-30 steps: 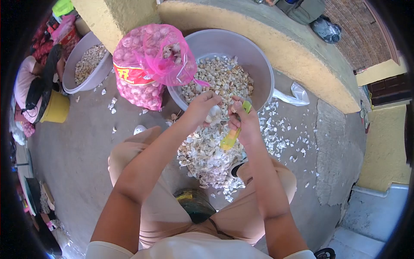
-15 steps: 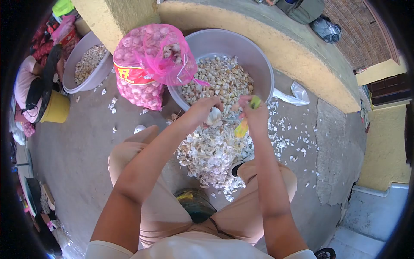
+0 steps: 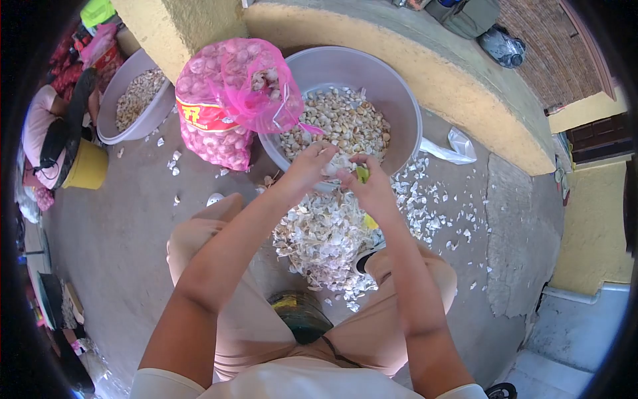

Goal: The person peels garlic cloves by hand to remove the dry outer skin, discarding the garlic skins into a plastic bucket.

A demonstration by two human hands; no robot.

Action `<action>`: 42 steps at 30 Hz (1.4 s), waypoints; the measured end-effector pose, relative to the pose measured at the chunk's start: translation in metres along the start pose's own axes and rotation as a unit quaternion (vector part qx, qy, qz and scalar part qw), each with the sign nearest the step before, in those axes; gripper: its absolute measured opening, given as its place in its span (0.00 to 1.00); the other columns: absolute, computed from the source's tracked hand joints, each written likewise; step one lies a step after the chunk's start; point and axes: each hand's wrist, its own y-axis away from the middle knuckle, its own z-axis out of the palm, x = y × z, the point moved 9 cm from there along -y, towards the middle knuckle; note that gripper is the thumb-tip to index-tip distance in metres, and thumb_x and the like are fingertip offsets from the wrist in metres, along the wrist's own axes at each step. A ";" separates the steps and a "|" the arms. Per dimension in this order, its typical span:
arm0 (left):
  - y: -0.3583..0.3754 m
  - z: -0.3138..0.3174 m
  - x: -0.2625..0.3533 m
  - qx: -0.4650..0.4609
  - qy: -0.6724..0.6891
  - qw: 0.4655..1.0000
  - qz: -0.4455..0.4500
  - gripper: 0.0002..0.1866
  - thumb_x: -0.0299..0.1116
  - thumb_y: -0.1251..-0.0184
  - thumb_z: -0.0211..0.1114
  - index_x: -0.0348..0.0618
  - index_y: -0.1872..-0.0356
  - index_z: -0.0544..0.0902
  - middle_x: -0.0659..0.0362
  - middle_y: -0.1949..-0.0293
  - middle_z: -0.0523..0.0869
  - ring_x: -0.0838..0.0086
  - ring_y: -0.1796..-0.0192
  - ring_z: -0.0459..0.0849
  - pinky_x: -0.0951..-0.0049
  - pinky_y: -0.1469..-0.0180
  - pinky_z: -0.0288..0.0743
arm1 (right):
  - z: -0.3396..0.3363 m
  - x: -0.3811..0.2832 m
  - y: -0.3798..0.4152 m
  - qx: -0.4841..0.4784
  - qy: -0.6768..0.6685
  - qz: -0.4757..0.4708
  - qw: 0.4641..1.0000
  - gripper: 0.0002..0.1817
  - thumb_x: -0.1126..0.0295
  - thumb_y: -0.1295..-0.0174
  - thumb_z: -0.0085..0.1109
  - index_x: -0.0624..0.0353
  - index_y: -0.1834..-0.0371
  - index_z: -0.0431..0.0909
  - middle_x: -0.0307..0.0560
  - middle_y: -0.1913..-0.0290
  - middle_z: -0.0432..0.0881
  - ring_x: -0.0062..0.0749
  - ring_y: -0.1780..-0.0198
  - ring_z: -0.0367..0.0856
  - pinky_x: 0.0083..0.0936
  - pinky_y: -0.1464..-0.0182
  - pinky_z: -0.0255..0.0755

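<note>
While a pink mesh bag [image 3: 212, 136] stands at left, the left hand [image 3: 309, 166] clamps garlic [image 3: 335, 166] in its fingers.
Garlic is over the grey basin's [image 3: 392, 86] near rim; right hand [image 3: 371, 186] wraps fingers round a yellow-green tool [image 3: 363, 174], contact with garlic unclear.

Two pale tubs [image 3: 399, 83] [image 3: 110, 128], one labelled pink sack [image 3: 216, 136], one peelings heap [image 3: 319, 243], one handheld bulb [image 3: 339, 164], one yellow-green tool [image 3: 363, 174], two near hands [image 3: 310, 167] [image 3: 374, 188]

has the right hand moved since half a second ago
Yes, the right hand has moved left, toward the left hand, judged against the large tub.
</note>
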 end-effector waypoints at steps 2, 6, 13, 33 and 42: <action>0.006 0.006 0.006 0.034 -0.059 0.998 0.015 0.12 0.37 0.33 0.45 0.45 0.53 0.69 0.63 0.64 0.74 0.79 0.63 0.74 0.81 0.62 0.70 | 0.013 0.014 0.002 -0.013 -0.143 0.092 0.985 0.26 0.58 0.48 0.61 0.61 0.51 0.65 0.42 0.76 0.74 0.20 0.81 0.71 0.17 0.84 0.63; 0.005 0.014 0.003 0.005 -0.132 0.986 0.099 0.12 0.38 0.32 0.43 0.46 0.53 0.68 0.64 0.64 0.72 0.81 0.62 0.71 0.79 0.60 0.66 | 0.032 0.010 0.011 -0.032 -0.384 0.151 0.910 0.14 0.60 0.44 0.56 0.56 0.65 0.67 0.37 0.82 0.70 0.17 0.85 0.64 0.15 0.85 0.56; 0.012 0.013 0.017 0.053 -0.202 0.959 0.192 0.12 0.38 0.31 0.43 0.46 0.53 0.67 0.62 0.64 0.71 0.84 0.65 0.71 0.81 0.67 0.67 | 0.030 0.004 0.011 -0.096 -0.414 0.152 0.892 0.11 0.63 0.44 0.55 0.56 0.66 0.65 0.38 0.81 0.68 0.16 0.85 0.62 0.14 0.87 0.54; 0.015 0.021 -0.003 0.036 0.045 0.995 0.079 0.10 0.38 0.32 0.44 0.45 0.56 0.66 0.63 0.77 0.71 0.82 0.83 0.70 0.81 0.81 0.68 | 0.044 0.008 0.019 0.000 -0.525 0.123 0.842 0.04 0.68 0.44 0.50 0.53 0.70 0.67 0.35 0.81 0.66 0.12 0.87 0.56 0.10 0.85 0.51; 0.016 0.012 0.013 0.070 0.172 0.978 0.094 0.13 0.41 0.33 0.44 0.43 0.60 0.69 0.60 0.73 0.74 0.76 0.77 0.73 0.78 0.78 0.69 | 0.044 0.001 0.014 -0.088 -0.573 0.099 0.809 0.07 0.70 0.41 0.47 0.54 0.60 0.68 0.39 0.79 0.68 0.15 0.87 0.56 0.14 0.84 0.54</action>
